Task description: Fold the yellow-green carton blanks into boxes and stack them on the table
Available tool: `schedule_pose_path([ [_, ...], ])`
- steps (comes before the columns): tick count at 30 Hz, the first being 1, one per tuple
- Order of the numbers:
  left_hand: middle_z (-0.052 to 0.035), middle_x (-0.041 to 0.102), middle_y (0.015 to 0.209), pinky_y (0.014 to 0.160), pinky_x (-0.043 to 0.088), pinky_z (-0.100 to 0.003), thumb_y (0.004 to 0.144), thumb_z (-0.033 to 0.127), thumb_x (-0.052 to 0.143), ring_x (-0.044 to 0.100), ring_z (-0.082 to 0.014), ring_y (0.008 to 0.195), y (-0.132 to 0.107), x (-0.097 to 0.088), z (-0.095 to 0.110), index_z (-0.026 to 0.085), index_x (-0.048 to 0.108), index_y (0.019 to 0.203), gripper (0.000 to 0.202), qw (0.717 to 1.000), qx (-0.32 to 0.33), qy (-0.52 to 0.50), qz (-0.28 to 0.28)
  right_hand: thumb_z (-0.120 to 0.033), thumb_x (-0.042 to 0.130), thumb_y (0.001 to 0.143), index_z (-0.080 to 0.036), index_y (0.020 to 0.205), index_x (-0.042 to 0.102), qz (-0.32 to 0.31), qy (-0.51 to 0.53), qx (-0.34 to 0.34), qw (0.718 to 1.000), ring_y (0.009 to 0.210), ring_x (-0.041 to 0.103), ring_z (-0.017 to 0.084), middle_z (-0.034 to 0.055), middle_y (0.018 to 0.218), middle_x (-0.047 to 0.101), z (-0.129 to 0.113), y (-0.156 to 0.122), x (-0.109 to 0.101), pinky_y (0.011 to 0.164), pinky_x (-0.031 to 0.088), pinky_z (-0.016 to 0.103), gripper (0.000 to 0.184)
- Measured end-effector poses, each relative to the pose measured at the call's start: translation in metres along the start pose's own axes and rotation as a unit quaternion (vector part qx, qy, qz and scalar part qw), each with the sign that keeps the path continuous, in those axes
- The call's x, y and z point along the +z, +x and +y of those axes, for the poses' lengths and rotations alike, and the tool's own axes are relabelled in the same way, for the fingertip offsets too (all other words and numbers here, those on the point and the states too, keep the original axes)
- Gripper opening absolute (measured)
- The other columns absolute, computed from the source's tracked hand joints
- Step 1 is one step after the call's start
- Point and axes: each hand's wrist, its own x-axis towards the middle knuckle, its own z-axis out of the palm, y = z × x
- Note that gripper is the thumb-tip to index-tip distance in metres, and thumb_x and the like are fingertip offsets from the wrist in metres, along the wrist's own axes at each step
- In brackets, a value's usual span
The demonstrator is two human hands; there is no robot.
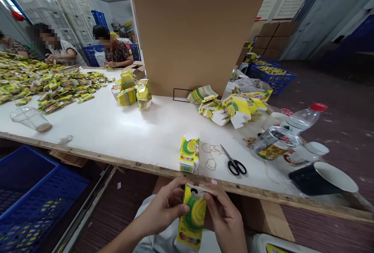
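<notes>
Both my hands hold one yellow and green small carton (193, 218) in front of my lap, below the table's front edge. My left hand (163, 210) grips its left side with the thumb across the front. My right hand (224, 218) pinches its top right flap. On the white table (117, 128) just above stands a finished stack of the same cartons (189, 152), next to loose rubber bands (212, 155) and black-handled scissors (233, 162).
More cartons lie in piles at centre (134, 91), right (230, 109) and far left (43, 81). A cardboard screen (195, 31) stands behind. Plastic bottles (304, 118), a jar (273, 142) and a bowl (324, 177) sit right. Blue crate (29, 194) lower left. Two people work far left.
</notes>
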Motion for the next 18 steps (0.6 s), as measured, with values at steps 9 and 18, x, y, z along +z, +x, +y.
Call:
schedule_pose_path([
  [9, -0.0123, 0.074, 0.113, 0.089, 0.051, -0.033, 0.088, 0.032, 0.073, 0.069, -0.0250, 0.103, 0.000, -0.003, -0.007, 0.018, 0.059, 0.129, 0.046, 0.991, 0.009, 0.115, 0.064, -0.047, 0.069, 0.083, -0.016, 0.117, 0.070, -0.083, 0.044, 0.160, 0.983, 0.053, 0.051, 0.014, -0.0052, 0.059, 0.053, -0.011, 0.001, -0.003, 0.053, 0.046, 0.024, 0.046],
  [18, -0.0101, 0.076, 0.110, 0.087, 0.052, -0.032, 0.085, 0.029, 0.077, 0.071, -0.0234, 0.100, 0.004, 0.002, -0.006, 0.023, 0.060, 0.129, 0.047, 1.000, -0.007, -0.003, 0.028, -0.036, 0.066, 0.085, -0.016, 0.110, 0.063, -0.070, -0.037, 0.127, 0.989, 0.049, 0.041, 0.011, -0.0102, 0.053, 0.044, -0.013, -0.001, 0.004, 0.048, 0.035, 0.020, 0.032],
])
